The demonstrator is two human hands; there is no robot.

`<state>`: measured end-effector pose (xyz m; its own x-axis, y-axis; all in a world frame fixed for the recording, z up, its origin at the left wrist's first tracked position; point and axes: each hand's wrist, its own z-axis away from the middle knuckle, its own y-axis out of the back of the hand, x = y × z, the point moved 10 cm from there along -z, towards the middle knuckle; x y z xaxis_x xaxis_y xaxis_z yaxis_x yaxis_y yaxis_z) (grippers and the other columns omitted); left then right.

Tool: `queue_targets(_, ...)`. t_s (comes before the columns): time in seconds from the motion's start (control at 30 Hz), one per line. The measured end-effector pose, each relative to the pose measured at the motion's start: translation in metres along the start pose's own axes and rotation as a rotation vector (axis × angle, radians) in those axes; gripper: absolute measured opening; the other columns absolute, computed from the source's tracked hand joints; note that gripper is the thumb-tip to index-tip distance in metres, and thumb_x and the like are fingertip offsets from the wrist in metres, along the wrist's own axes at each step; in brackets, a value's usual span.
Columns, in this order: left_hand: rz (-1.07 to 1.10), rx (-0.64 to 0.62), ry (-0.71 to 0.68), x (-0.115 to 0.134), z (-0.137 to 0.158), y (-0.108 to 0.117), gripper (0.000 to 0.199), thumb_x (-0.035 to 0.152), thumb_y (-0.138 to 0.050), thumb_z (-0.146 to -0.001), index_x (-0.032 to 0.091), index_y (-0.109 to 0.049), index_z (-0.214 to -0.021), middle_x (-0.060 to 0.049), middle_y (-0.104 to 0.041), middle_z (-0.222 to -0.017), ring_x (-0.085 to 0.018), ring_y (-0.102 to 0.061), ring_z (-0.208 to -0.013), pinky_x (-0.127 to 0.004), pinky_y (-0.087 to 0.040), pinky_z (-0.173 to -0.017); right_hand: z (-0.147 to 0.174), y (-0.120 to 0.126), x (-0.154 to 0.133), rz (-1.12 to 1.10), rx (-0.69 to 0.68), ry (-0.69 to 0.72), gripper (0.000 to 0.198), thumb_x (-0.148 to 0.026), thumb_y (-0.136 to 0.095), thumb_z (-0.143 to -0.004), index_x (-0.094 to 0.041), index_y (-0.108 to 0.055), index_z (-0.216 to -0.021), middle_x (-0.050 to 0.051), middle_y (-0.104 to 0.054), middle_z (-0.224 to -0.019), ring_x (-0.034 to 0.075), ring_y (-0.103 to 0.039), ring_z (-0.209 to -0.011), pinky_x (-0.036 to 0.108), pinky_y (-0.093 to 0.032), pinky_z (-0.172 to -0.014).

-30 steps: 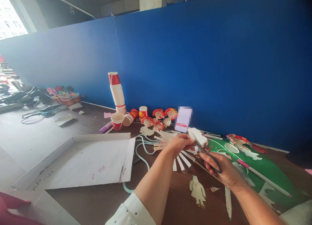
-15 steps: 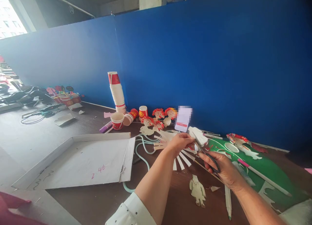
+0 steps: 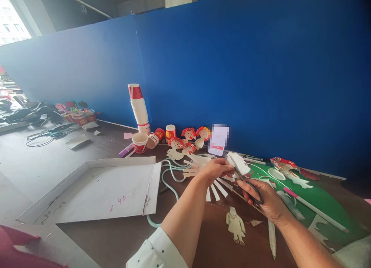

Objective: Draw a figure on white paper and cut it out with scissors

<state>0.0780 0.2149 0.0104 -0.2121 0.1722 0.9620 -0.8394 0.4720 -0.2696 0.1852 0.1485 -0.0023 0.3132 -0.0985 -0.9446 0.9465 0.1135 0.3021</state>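
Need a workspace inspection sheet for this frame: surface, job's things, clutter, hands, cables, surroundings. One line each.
Surface: dark brown table, much of it covered.
Job's things: white paper piece held up; black-handled scissors at it; cut strips fanned below.
Clutter: flat cardboard tray, paper-cup stack, loose cups, red-haired paper dolls, paper figure, pen, green sheet.
Hands: left hand pinches the paper piece; right hand grips the scissors.
Cables: pale green cord by the tray; dark cables far left.
Surroundings: blue partition wall; window upper left.
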Motion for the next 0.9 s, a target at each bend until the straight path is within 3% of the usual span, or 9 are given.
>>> queue_targets(0.37, -0.004, -0.03, -0.003, -0.001, 0.0, 0.001, 0.038, 0.042, -0.075, -0.054, 0.014, -0.053, -0.066, 0.001, -0.057, -0.061, -0.006, -0.044, -0.055, -0.024, -0.029, -0.056, 0.001, 0.0, -0.004, 0.025, -0.034, 0.036, 0.034, -0.045, -0.063, -0.078, -0.019, -0.055, -0.058, -0.004, -0.052, -0.054, 0.009, -0.047, -0.047, 0.021, -0.035, -0.048)
queue_targets(0.9, -0.045, -0.069, -0.012, -0.005, -0.003, 0.003, 0.038, 0.044, -0.074, -0.056, 0.013, -0.056, -0.069, -0.002, -0.06, -0.067, -0.008, -0.046, -0.06, -0.025, -0.03, -0.059, 0.005, 0.001, -0.011, 0.091, -0.016, 0.005, 0.036, -0.052, -0.063, -0.074, -0.018, -0.061, -0.063, -0.003, -0.053, -0.053, 0.01, -0.048, -0.047, 0.022, -0.039, -0.048)
